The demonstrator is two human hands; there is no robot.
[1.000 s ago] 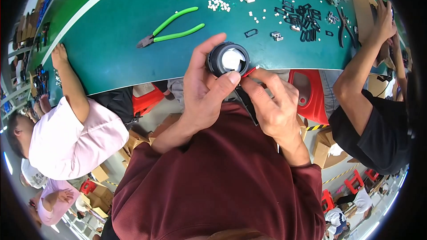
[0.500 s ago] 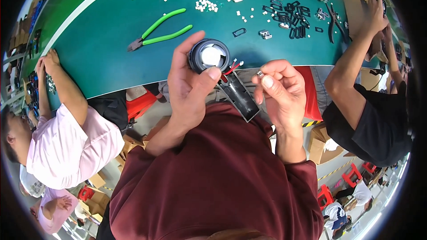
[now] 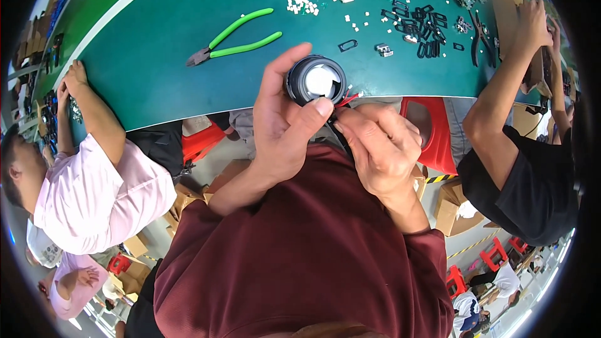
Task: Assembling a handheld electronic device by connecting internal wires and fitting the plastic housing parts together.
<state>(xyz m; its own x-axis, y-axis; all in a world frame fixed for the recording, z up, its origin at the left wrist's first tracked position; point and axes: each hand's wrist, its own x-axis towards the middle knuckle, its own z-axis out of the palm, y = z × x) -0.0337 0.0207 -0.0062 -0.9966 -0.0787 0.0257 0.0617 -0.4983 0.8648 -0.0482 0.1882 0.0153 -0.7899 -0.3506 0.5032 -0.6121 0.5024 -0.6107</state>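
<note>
My left hand [image 3: 280, 134] is closed round a black lamp-like device [image 3: 318, 81], its round head with a bright reflective middle facing up. Short red wires [image 3: 352, 97] with pale ends stick out beside the head. Below them, a long black open housing [image 3: 342, 138] belongs to the same device, mostly covered by fingers. My right hand [image 3: 387, 149] pinches close against the housing's upper end, next to the wires. The small metal part seen in that pinch a moment ago is hidden behind the fingers now.
On the green table [image 3: 156, 81] lie green-handled cutters [image 3: 241, 36], many small white connectors [image 3: 303, 5], black oblong frames [image 3: 426, 25], a metal piece [image 3: 384, 50] and black pliers [image 3: 477, 40]. People work at left [image 3: 103, 194] and right [image 3: 519, 181]. A red stool [image 3: 432, 134] stands beyond my right hand.
My right hand has moved in from the right to the device, bringing the small metal part to the housing. My left hand and the device have shifted slightly right in the picture.
</note>
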